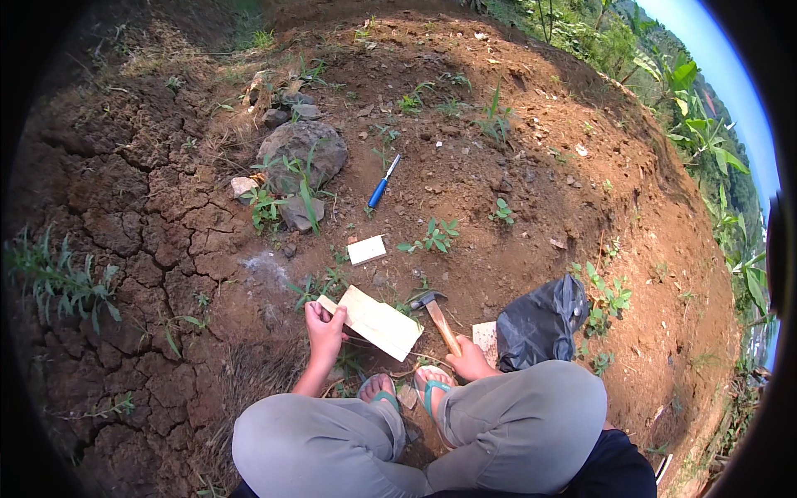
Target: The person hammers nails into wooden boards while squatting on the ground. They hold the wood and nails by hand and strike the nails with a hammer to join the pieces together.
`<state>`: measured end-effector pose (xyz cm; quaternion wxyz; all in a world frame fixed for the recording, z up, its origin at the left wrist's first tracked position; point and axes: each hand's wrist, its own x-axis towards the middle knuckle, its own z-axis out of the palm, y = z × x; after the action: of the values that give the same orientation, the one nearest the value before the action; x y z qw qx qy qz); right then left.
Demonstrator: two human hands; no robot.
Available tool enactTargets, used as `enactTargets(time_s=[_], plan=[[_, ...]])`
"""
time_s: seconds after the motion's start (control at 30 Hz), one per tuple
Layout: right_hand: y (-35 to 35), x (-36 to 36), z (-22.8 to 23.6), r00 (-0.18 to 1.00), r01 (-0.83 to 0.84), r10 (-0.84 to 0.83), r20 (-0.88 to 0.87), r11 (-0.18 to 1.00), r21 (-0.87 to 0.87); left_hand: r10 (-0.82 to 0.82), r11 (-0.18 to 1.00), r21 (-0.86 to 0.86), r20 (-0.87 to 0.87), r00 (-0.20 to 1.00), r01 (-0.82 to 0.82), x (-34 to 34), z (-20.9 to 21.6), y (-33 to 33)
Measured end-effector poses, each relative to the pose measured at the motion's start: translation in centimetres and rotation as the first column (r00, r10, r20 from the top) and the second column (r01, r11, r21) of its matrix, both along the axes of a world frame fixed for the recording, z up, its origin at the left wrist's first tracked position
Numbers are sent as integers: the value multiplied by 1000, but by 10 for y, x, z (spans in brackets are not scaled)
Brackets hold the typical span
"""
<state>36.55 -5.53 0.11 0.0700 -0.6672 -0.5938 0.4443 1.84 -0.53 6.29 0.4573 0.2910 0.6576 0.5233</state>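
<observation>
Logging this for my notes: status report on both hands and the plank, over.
Left hand grips wooden plank at its end. Right hand holds hammer, head beside plank. Nothing in the way.

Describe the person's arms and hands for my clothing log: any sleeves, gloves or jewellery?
Both forearms are bare, with no sleeves reaching them. The left hand and right hand wear no gloves. No rings, watch or bracelets can be made out, though the hands are small in this view.
</observation>
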Motion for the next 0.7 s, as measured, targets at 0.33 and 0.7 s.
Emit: enactTargets(time_s=[0.33,0.7], plan=[[-1,-9,18,991,-115,120,53,990,-79,0,1000,17,-17,1000,0,-3,-6,-5],[11,-12,30,919,-336,348,184,937,-94,-12,999,29,-22,1000,13,-9,-11,-6]])
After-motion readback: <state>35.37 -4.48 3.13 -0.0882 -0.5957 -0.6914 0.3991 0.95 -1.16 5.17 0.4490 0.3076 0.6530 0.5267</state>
